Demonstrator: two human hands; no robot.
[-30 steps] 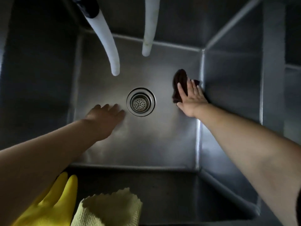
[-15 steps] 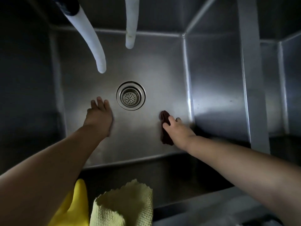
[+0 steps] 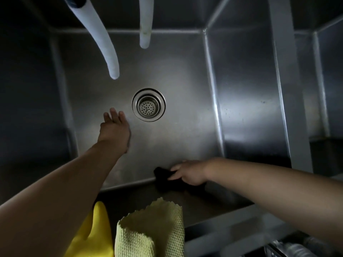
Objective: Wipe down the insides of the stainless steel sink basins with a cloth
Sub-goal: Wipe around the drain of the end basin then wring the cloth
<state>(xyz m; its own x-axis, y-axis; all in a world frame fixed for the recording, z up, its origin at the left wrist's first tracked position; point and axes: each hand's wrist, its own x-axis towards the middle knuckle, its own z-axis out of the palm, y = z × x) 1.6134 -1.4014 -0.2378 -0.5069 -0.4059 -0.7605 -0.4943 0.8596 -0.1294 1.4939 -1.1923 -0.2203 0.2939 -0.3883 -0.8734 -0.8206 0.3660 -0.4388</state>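
hands in the basin, cloth at the near edge

the right hand (image 3: 189,173) holds a dark cloth (image 3: 163,178) against the bottom of the basin (image 3: 185,75), at the near edge where the floor meets the near wall. its fingers lie over the cloth and curl onto it, with the fingertips pointing left; part of the cloth sticks out to the left of the fingers and part runs under the hand, dark against the shadowed wall. the left hand (image 3: 115,130) is spread flat, fingers straight and pointing far, with nothing in it; it sits low over or on the basin floor, and i cannot tell whether the palm touches the steel. it is just left and near of the drain (image 3: 148,104), a round strainer with small holes in the middle of the floor.

both forearms reach in from the near side, the left from the lower left, the right from the lower right.

two pale hoses hang from the far side: the long hose (image 3: 104,45) curves down to end far and left of the drain, the short hose (image 3: 145,25) ends higher, to its right. a steel divider (image 3: 285,89) stands right of the basin, with a second basin (image 3: 326,80) beyond it. on the near rim hang a yellow glove (image 3: 92,236) and, just to its right, a pale yellow rag (image 3: 150,230) with a waffle weave and a zigzag edge.
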